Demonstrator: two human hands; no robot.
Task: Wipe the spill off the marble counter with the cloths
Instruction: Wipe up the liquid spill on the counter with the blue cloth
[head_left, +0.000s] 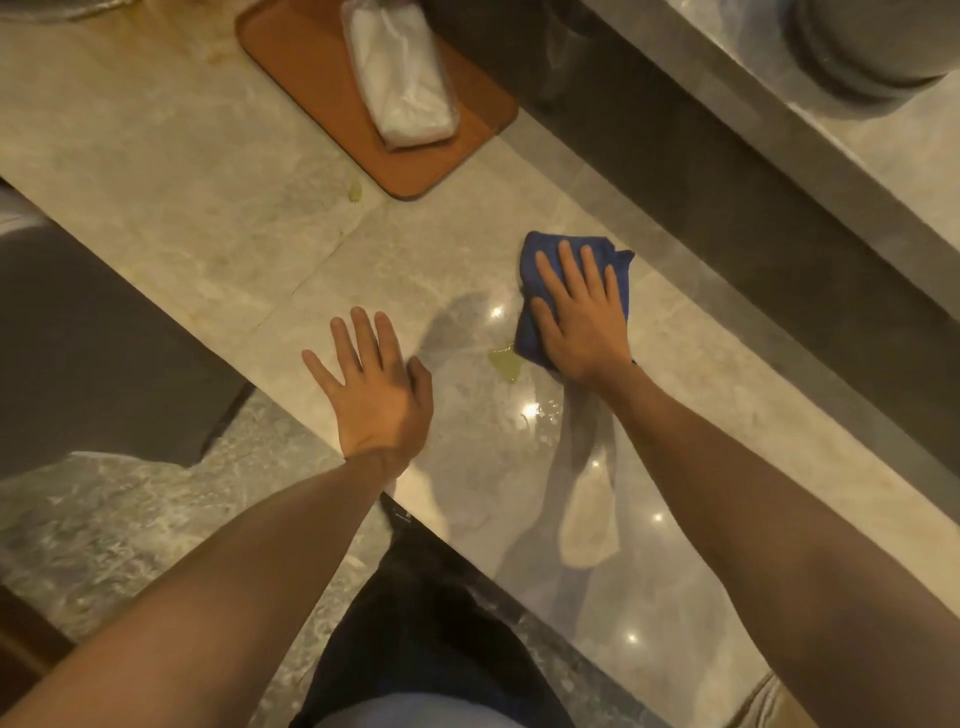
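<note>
Marble counter (218, 171) bears yellowish spill (505, 362) beside right hand's (582, 317) blue cloth (540, 249).

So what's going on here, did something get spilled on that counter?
Yes. A person is wiping a marble counter. Their right hand presses flat on a folded blue cloth, right beside a small yellowish puddle that is not yet wiped up. The left hand rests flat on the counter, holding nothing. Another small yellowish spot sits further back, near a brown tray with a wrapped white bundle on it.
</note>
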